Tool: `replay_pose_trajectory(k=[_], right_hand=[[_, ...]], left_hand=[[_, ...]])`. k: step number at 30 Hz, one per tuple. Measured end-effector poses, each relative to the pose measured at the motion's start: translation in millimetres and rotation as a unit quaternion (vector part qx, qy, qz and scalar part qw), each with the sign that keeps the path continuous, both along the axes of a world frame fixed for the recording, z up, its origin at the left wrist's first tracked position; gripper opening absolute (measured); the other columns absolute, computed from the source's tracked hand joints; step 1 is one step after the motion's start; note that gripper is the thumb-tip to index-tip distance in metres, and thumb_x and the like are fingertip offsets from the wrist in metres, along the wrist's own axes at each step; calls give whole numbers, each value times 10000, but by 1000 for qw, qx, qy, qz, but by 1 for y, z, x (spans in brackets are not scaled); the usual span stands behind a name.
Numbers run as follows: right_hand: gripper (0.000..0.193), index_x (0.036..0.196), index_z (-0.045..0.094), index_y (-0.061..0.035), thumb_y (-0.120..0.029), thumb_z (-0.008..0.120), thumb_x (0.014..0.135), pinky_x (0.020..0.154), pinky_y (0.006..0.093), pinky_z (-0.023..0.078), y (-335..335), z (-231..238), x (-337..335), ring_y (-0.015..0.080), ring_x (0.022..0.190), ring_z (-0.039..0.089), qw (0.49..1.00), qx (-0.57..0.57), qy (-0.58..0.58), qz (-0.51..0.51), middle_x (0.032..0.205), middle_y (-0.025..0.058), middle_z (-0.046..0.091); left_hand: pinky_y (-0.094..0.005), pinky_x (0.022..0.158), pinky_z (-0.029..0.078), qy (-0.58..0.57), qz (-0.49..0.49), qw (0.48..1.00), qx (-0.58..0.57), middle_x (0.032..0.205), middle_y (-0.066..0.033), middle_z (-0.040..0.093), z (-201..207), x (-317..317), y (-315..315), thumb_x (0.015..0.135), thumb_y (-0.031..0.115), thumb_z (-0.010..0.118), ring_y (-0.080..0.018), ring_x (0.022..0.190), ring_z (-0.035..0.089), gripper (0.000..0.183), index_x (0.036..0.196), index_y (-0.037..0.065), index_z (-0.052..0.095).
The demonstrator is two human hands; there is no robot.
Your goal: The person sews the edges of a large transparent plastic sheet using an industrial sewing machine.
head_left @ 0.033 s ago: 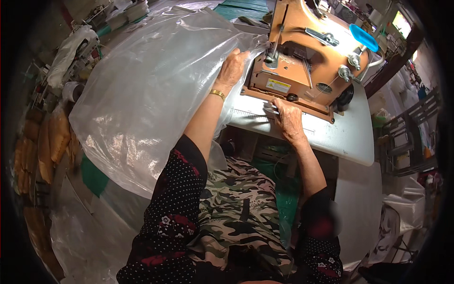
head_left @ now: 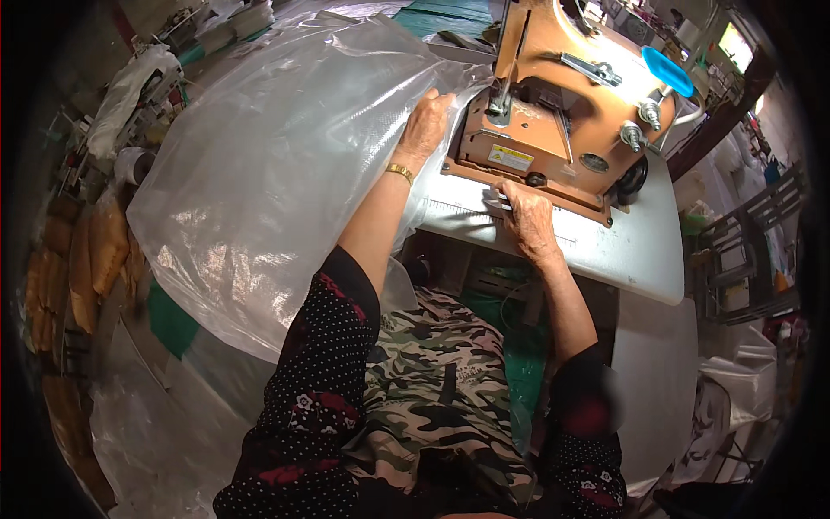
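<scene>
A large translucent plastic sheet (head_left: 251,182) billows over the left side, its gathered edge running up to the needle area of an orange-brown sewing machine (head_left: 562,95). My left hand (head_left: 424,130) grips that edge just left of the presser foot (head_left: 498,105), with fingers closed on the plastic. At the front of the machine base, my right hand (head_left: 529,218) is closed around a small two-pronged metal tool (head_left: 500,201). Its fingers rest close to the white tabletop. Most of the tool is hidden in the palm, so its exact kind is unclear.
The white machine table (head_left: 640,251) has a ruler scale (head_left: 458,208) along its front. A blue tray (head_left: 667,71) tops the machine, beside thread tension knobs (head_left: 632,136). Brown bundles (head_left: 108,246) stand at left, and a dark slatted rack (head_left: 748,233) at right. Camouflage cloth (head_left: 441,372) covers my lap.
</scene>
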State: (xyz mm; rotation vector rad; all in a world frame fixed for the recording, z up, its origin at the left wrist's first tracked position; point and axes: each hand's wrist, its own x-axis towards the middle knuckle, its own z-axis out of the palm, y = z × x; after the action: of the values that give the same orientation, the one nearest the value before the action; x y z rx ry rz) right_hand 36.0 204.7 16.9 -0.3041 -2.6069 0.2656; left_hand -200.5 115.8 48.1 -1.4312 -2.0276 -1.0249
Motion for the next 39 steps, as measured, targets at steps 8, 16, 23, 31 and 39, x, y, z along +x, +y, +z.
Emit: replay_pose_trajectory(k=[8,16,23,31,39], right_hand=[[339,1098,590,-105,-203,728,805,676,400,525,6,-2,3,313,828,683,1000,-4,10,17,896,120,699],[520,1174,572,-90,-430,706,804,743,423,524,-7,14,2,317,867,674,998,-64,10,6,1000,131,693],[413,1109,629,-72,-422,610,890,763,429,516,-37,63,-12,335,891,666,998,-50,20,-28,1001,166,681],[261,994,625,-61,-276,669,854,653,425,499,-23,94,-59,334,760,655,972,145,107,-153,852,150,647],[107,669,592,-36,-81,585,765,554,406,497,-6,97,-101,343,607,651,965,213,70,-134,611,179,601]], left_hand=[[-411,885,494,-108,49,990,79,1073,-219,629,2,10,-33,855,60,539,-378,1012,602,309,1144,0,633],[-402,879,494,-90,68,988,101,1060,-197,642,-21,7,-62,855,78,550,-362,1004,611,300,1134,-7,619],[-396,917,487,-101,32,986,125,1113,-206,635,-28,5,-65,860,89,551,-368,1045,601,312,1151,-14,596],[-400,910,492,-124,9,981,150,1131,-211,627,-28,7,-64,866,101,555,-368,1056,598,320,1162,-15,586],[-403,898,493,-77,31,987,136,1096,-229,633,-33,2,-62,877,97,547,-382,1034,604,311,1160,-25,588]])
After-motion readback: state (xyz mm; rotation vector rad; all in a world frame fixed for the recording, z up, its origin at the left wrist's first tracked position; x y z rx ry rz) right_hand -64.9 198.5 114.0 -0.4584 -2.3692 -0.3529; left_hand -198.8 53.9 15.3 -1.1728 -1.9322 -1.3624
